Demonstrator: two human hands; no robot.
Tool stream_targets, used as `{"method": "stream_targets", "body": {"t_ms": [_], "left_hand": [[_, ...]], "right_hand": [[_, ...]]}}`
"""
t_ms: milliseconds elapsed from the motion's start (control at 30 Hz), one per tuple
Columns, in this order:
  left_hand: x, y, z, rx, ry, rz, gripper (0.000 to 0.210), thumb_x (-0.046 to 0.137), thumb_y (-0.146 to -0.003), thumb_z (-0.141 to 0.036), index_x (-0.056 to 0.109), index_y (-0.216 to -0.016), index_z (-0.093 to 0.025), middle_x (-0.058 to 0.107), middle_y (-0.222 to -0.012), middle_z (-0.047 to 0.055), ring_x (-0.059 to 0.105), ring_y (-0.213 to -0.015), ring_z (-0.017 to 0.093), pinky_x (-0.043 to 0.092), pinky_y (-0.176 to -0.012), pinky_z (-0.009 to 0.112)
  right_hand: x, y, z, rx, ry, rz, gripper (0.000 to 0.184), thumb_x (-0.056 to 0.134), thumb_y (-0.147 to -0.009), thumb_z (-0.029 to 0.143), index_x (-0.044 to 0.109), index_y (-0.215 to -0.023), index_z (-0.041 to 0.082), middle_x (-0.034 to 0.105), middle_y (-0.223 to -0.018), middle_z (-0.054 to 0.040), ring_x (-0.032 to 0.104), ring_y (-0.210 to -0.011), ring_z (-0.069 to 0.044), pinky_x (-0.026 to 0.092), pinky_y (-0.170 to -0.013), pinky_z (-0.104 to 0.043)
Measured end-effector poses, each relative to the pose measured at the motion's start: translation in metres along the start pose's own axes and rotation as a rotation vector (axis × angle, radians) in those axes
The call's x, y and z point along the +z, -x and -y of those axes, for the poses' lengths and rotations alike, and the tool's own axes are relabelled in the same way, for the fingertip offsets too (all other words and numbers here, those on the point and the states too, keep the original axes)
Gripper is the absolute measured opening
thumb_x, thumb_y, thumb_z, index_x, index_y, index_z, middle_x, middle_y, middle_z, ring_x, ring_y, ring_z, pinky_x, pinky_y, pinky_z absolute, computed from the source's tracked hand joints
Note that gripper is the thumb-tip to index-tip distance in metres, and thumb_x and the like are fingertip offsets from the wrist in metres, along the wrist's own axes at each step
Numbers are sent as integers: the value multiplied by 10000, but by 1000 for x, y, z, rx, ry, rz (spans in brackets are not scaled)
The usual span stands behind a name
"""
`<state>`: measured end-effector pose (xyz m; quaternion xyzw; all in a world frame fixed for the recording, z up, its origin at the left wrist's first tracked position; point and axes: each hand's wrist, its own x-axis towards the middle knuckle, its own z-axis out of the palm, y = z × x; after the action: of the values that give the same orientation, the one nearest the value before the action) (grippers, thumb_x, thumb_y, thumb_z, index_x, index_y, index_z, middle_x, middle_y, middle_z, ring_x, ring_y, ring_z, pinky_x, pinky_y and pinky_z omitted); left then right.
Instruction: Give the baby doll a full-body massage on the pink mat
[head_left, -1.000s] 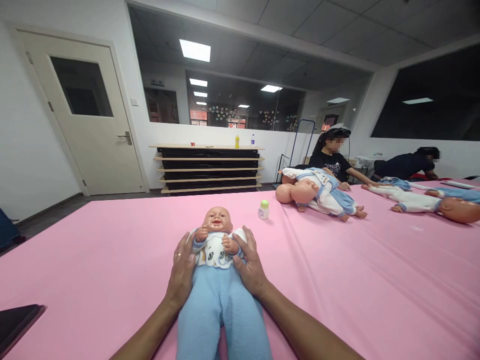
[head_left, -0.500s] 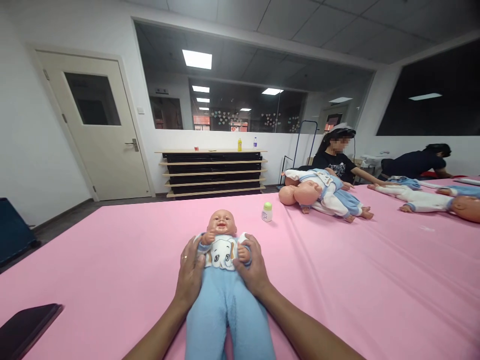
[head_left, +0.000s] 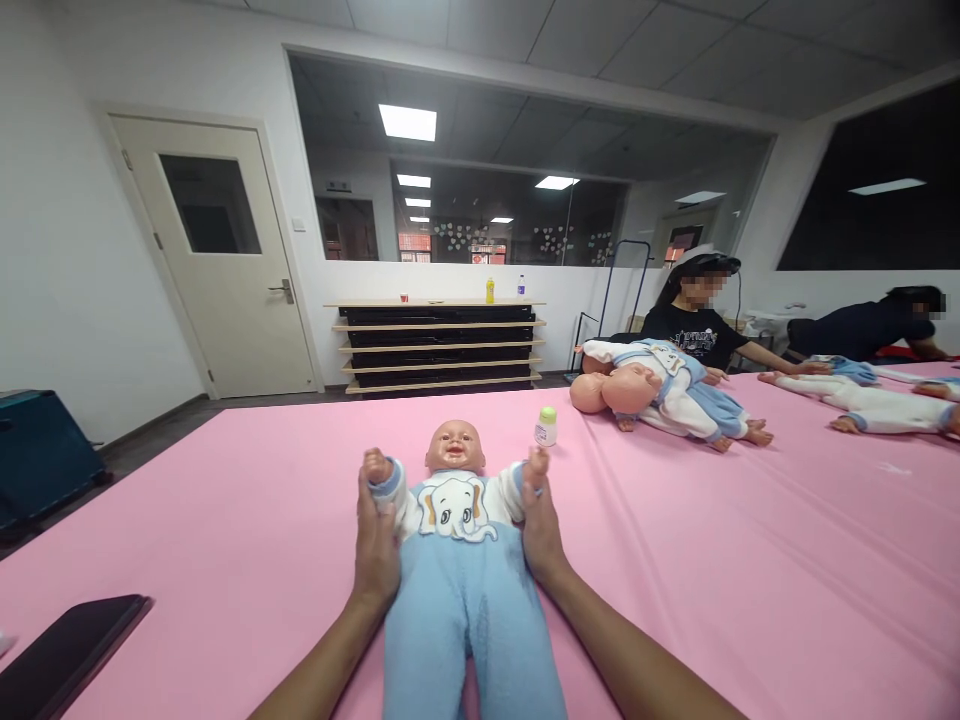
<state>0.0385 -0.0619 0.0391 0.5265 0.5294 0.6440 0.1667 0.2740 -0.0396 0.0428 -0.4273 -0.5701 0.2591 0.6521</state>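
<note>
A baby doll [head_left: 457, 505] lies face up on the pink-covered table, its head pointing away from me. Its outfit has light blue trousers and a white top with an elephant face. My left hand [head_left: 377, 545] holds the doll's arm on the left side, at the sleeve. On the other side, my right hand [head_left: 543, 528] grips the other arm near the wrist. Both doll arms are spread out with the fists raised. The doll's sleeves and arms partly hide my fingers. Beyond my right hand stands a small white bottle with a green cap [head_left: 546, 427].
A dark phone [head_left: 71, 650] lies at the left front of the pink table cover [head_left: 247, 500]. Several other dolls [head_left: 667, 390] lie at the right, some piled together. A co-worker in a black shirt [head_left: 690, 325] sits behind them; another person [head_left: 862, 325] leans over farther right.
My hands have moved apart, drawing the doll's arms from its chest out to both sides. The elephant face now shows fully. The view has shifted slightly left.
</note>
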Motion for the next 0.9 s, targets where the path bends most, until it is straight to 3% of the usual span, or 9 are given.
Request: {"method": "stream_targets", "body": {"t_ms": [67, 133, 300, 533, 633, 767, 833, 900], "left_hand": [[2, 4, 0, 44, -50, 125, 622, 299, -976, -418, 96, -1546, -271, 138, -1616, 24, 118, -1490, 207, 147, -1215, 423], [3, 6, 2, 73, -112, 227, 594, 285, -979, -426, 145, -1539, -286, 133, -1617, 16, 73, -1496, 210, 114, -1218, 451], [3, 7, 5, 109, -220, 378, 515, 238, -986, -439, 297, -1491, -352, 100, -1619, -18, 23, -1496, 215, 124, -1200, 516], [6, 6, 6, 133, -272, 407, 496, 278, -981, -413, 365, -1463, -333, 196, -1592, 23, 74, -1488, 229, 116, -1188, 540], [7, 9, 4, 113, -258, 347, 509, 326, -969, -413, 343, -1468, -316, 200, -1589, 36, 113, -1482, 235, 143, -1189, 526], [4, 10, -5, 57, -146, 194, 647, 382, -956, -411, 137, -1533, -249, 178, -1595, 92, 146, -1479, 243, 168, -1197, 484], [1, 8, -9, 39, -84, 107, 669, 375, -963, -392, 72, -1541, -249, 159, -1605, 77, 162, -1478, 230, 170, -1205, 446], [-2, 4, -9, 27, -63, 24, 661, 335, -977, -374, 14, -1543, -261, 145, -1611, 56, 189, -1473, 221, 190, -1204, 424]], "right_hand": [[3, 6, 4, -25, 16, 206, 536, 444, -942, 511, 437, -1415, 259, 392, -1504, -71, 297, -1430, -244, 238, -1179, -490], [5, 10, 7, -8, 66, 300, 497, 464, -929, 525, 523, -1351, 269, 360, -1522, -64, 258, -1445, -247, 222, -1186, -490], [7, 11, 11, -9, 181, 356, 429, 441, -939, 525, 599, -1273, 308, 271, -1562, -36, 189, -1466, -234, 172, -1197, -499], [10, 12, 14, -69, 210, 354, 378, 508, -910, 511, 646, -1203, 316, 353, -1518, -37, 223, -1449, -251, 201, -1181, -527], [10, 15, 11, -76, 175, 303, 420, 557, -875, 527, 636, -1209, 285, 363, -1510, -63, 261, -1434, -275, 231, -1173, -520], [9, 14, 8, -35, 64, 135, 541, 521, -896, 528, 503, -1351, 235, 437, -1462, -95, 344, -1400, -263, 269, -1165, -471], [5, 9, 4, 25, 23, -14, 588, 409, -948, 525, 362, -1452, 225, 374, -1512, -86, 304, -1425, -242, 239, -1177, -458], [1, 2, -1, 90, 25, -190, 640, 323, -967, 542, 214, -1514, 229, 220, -1585, -64, 196, -1468, -227, 190, -1193, -448]]}}
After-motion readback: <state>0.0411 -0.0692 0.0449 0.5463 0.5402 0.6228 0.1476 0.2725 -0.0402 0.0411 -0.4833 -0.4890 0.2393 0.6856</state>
